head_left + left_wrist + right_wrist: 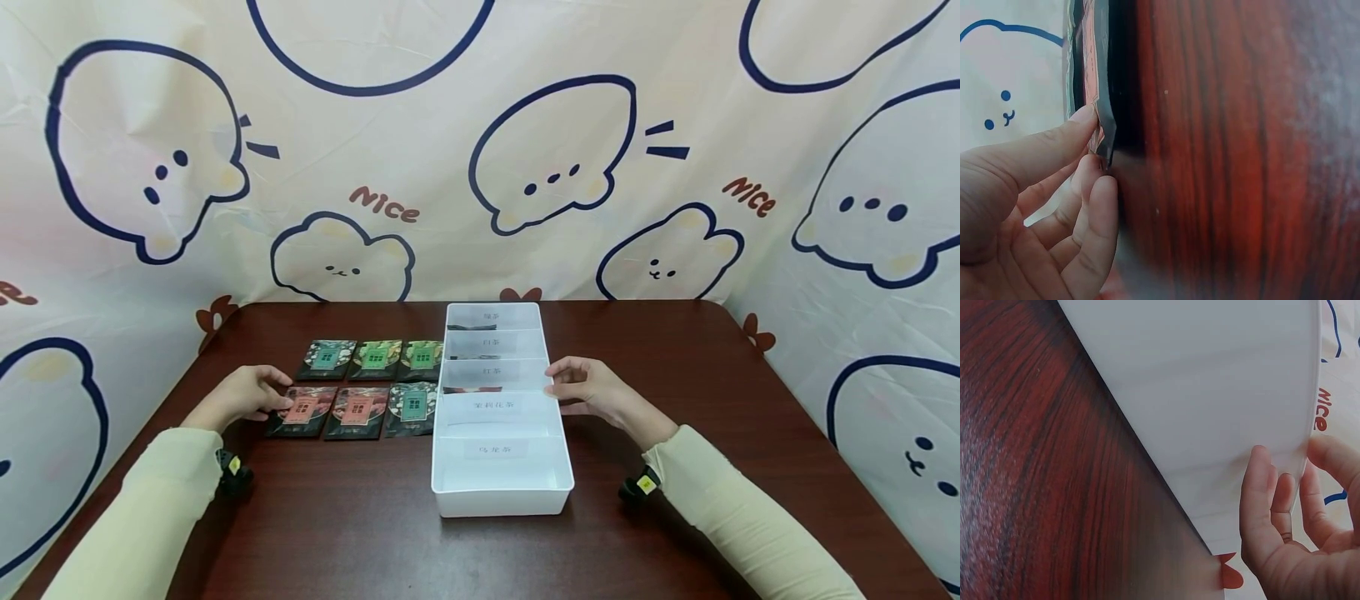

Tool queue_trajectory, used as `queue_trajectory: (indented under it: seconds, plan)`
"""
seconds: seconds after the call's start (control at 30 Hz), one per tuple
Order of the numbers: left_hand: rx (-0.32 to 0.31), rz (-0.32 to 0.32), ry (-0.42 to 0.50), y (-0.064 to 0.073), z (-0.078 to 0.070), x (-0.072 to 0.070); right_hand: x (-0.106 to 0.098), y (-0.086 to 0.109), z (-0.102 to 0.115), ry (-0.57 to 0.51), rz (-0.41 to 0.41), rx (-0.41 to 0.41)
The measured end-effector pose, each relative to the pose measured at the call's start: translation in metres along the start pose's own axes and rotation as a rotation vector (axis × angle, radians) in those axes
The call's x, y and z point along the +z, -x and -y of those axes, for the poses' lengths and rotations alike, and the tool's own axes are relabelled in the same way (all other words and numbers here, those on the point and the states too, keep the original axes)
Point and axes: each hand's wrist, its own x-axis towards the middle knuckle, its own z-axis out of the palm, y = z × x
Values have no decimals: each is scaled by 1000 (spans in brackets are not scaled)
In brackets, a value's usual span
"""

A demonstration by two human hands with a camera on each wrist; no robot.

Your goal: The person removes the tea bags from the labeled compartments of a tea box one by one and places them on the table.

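At the lower left of the sachet rows, a red tea sachet (302, 412) lies on the table. My left hand (243, 395) pinches its left edge; the left wrist view shows the thumb on its printed face and the fingertips at its underside. A long white divided box (501, 502) stands to the right of the sachets. On its right side my right hand (600, 392) holds the rim, thumb at the edge and fingers along the outer wall (1210, 394).
Beside the pinched sachet lie another red one (357, 412) and a dark teal one (412, 408). Behind are a teal sachet (327, 359) and two green ones (377, 359). Paper labels (495, 405) mark the box's compartments; sachet edges show in the rear ones. A patterned cloth (435, 167) hangs behind.
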Motion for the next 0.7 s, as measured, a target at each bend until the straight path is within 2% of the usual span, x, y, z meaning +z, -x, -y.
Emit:
queue_trajectory:
  seconds: [0.2,0.43,0.53,0.7]
  plan:
    - [7,-1,9,1,1,-1,0,-1,0,-13,6,1]
    - [46,-28,35,6,-2,-10,1,-2,0,-17,6,3]
    - [104,-52,63,9,-16,-11,0,-2,0,-15,10,-1]
    - [246,-64,99,18,-57,-2,0,-1,-1,-11,6,-4]
